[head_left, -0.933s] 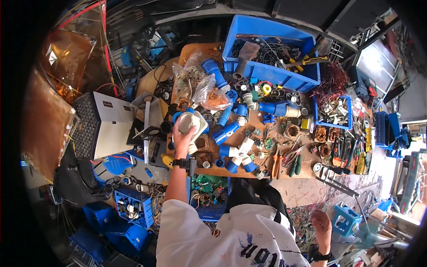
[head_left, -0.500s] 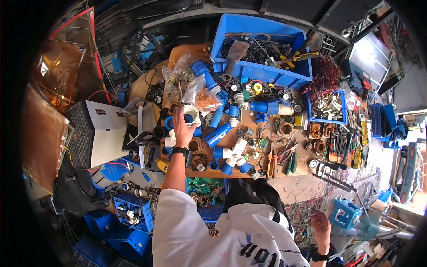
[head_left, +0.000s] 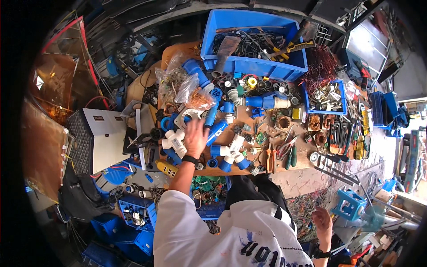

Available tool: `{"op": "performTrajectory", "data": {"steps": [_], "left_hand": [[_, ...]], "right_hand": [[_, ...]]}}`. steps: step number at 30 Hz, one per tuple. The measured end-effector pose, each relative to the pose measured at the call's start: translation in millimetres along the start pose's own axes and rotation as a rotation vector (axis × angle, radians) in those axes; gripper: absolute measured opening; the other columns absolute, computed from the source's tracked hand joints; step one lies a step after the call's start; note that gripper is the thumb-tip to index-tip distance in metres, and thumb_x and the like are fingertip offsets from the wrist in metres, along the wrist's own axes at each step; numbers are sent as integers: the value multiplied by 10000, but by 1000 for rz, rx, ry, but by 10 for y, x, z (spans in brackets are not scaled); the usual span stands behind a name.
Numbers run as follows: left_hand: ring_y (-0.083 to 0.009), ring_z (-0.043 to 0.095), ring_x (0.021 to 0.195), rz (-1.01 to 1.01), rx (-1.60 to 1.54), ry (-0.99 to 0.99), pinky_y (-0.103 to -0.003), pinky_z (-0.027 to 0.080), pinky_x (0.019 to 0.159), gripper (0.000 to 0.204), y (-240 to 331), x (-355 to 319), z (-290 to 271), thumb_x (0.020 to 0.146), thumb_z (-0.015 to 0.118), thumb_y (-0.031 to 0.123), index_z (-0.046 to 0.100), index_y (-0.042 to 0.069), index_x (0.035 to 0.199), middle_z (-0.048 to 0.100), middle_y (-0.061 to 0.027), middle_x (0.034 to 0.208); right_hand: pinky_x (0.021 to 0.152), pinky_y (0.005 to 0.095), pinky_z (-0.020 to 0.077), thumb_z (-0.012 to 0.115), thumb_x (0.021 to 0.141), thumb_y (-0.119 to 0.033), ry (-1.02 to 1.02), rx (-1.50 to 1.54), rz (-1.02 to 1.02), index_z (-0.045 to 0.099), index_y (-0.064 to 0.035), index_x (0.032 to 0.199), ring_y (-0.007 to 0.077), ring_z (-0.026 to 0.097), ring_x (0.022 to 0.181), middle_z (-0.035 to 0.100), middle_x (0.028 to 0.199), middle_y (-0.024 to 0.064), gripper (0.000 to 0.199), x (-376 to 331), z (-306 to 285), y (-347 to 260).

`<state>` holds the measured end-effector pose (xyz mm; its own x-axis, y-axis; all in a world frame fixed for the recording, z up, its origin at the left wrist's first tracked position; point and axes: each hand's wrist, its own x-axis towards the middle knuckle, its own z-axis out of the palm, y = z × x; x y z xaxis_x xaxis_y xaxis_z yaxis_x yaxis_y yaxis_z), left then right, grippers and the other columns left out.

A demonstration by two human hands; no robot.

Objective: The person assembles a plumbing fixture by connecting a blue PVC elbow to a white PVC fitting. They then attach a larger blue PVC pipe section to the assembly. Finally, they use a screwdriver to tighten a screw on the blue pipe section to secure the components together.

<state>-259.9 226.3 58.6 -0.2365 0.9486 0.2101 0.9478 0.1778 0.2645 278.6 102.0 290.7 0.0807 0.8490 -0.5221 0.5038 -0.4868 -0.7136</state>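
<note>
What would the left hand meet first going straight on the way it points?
Most likely the pale flange by the left hand's fingertips, then the clear bag beyond; the hand's height is unclear, so it might pass over the flange.

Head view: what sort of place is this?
Probably an electrical salvage or repair workshop: green-handled pliers and a blue-and-white fitting on the workbench, a blue crate of dark cables.
</note>
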Motion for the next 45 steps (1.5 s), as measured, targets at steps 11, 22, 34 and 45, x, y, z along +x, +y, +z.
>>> {"op": "performTrajectory", "data": {"steps": [11,22,34,45], "left_hand": [[-359,559,1093,-154,-97,-278,-443,462,938,708,180,-232,548,676,846,176,474,15,1256,555,-201,1187],[-352,528,1179,123,-710,284,-458,435,1008,786,927,-53,-785,667,874,73,377,49,1276,517,-201,1279],[-235,490,1244,-226,-1449,104,-413,444,1030,836,1255,-159,-1491,771,799,41,260,28,1410,471,-135,1328],[-403,428,1335,-789,-2588,-453,-608,391,1084,642,1225,-136,-1836,949,595,402,385,15,1417,455,-227,1420]], "right_hand": [[716,225,454,622,890,-69,15,118,7,592,3,1178,66,560,791,645,932,21,298,-83,-50,44],[671,215,443,614,916,-52,-8,81,-56,575,-4,1199,72,546,739,641,936,13,290,-29,-2,73],[690,226,462,625,895,-77,-7,35,-116,589,-2,1165,71,562,750,637,919,7,283,19,19,80],[707,228,465,633,907,-83,-43,113,-137,581,-1,1195,82,572,783,633,927,17,304,-5,105,5]]}}
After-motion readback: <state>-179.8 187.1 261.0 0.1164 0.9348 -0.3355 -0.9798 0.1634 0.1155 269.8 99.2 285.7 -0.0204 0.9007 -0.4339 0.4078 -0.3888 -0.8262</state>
